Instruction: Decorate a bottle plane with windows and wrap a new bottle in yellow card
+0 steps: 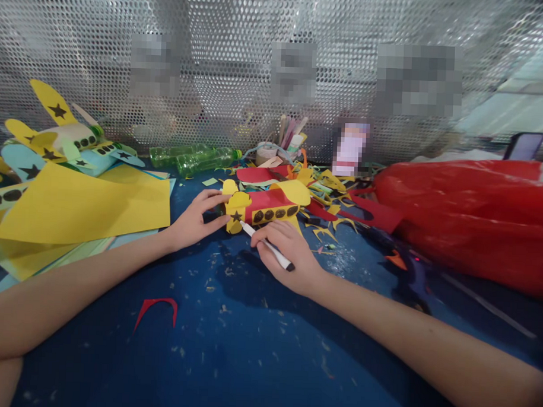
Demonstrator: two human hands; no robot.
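A red and yellow paper plane (pixel 271 199) lies past the middle of a blue tabletop (pixel 248 357), towards its far edge, its long axis running left to right, roughly along that edge. Its yellow tail end, with a black star (pixel 236 216), points left, and black oval windows line the near side. The left hand (pixel 193 220) is the nearer, at the plane's left end: partly open, it has the tail between thumb and fingers. The right hand (pixel 291 254) is just on the near side of the body, curled closed around a white marker (pixel 268 250) whose tip slants left and away to the star; whether this hand touches the plane cannot be told. Paper scraps (pixel 332 185) lie beyond and to the right. Green bottles (pixel 206 159) lie near the far edge, left of centre; yellow sheets (pixel 93 203) and more paper planes (pixel 73 140) fill the left side. A red plastic bag (pixel 467 216) bulges at the right. Nearer the viewer is a red offcut (pixel 159 302). A perforated metal panel (pixel 242 24) stands behind.
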